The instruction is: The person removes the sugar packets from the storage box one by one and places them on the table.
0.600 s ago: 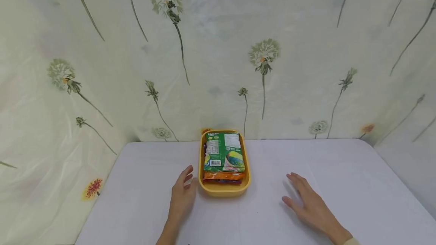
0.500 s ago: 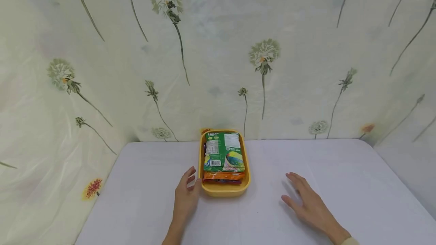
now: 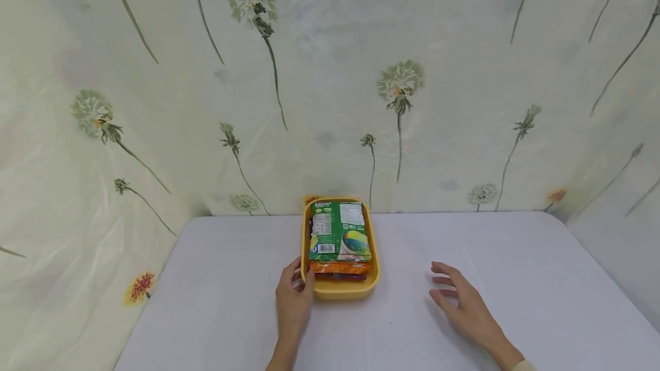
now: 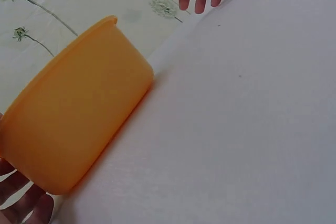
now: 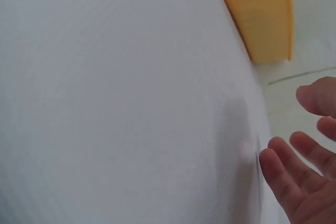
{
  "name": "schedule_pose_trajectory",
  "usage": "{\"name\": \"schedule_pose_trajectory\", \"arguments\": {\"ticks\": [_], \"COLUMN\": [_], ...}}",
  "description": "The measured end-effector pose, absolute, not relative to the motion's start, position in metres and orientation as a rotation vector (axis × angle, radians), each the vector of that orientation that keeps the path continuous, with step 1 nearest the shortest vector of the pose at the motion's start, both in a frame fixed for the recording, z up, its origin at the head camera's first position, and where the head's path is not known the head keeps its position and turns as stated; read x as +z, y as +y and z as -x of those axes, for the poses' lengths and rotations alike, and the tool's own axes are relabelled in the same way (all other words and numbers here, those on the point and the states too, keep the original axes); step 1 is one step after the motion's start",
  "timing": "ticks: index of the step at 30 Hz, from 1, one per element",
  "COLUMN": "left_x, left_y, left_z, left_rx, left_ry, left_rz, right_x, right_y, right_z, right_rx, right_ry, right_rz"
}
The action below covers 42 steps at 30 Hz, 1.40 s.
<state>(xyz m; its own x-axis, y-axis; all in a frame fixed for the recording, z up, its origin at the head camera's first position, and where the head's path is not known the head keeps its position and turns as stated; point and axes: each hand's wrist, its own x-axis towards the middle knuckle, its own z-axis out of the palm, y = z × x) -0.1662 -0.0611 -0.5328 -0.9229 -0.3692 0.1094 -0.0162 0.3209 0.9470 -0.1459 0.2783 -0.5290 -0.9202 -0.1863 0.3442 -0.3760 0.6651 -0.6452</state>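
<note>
A yellow plastic bin (image 3: 340,289) with rounded corners stands on the white table near its back edge. Inside it lies a green snack packet (image 3: 337,231), printed side up, on top of an orange packet (image 3: 337,268) and others mostly covered. My left hand (image 3: 295,302) holds the bin's near left corner, thumb at the rim and fingers along the outer side. In the left wrist view, those fingers (image 4: 26,203) show by the bin's lower edge. My right hand (image 3: 466,311) hovers over the table to the right, fingers loosely bent and apart from the bin.
The white-covered table (image 3: 216,256) spreads out around the bin. Behind it hangs a pale curtain (image 3: 330,73) printed with dandelions, close to the bin's far end.
My left hand has moved right and come into contact with the bin's near left corner. My right hand has shifted only slightly, its fingers a little more bent. The bin stays in place.
</note>
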Motion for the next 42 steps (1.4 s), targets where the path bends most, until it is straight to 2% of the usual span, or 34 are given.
{"name": "schedule_pose_trajectory", "arguments": {"ticks": [21, 42], "left_x": [-0.542, -0.546], "left_y": [-0.059, -0.066], "left_z": [0.169, 0.171], "left_rx": [-1.674, -1.684], "left_ry": [-2.253, -2.268], "left_rz": [-0.312, -0.245], "right_x": [-0.523, -0.510], "right_y": [0.251, 0.217], "right_z": [0.163, 0.189], "right_rx": [1.484, 1.531], "right_ry": [-2.609, -2.698], "right_rz": [-0.352, -0.309]}}
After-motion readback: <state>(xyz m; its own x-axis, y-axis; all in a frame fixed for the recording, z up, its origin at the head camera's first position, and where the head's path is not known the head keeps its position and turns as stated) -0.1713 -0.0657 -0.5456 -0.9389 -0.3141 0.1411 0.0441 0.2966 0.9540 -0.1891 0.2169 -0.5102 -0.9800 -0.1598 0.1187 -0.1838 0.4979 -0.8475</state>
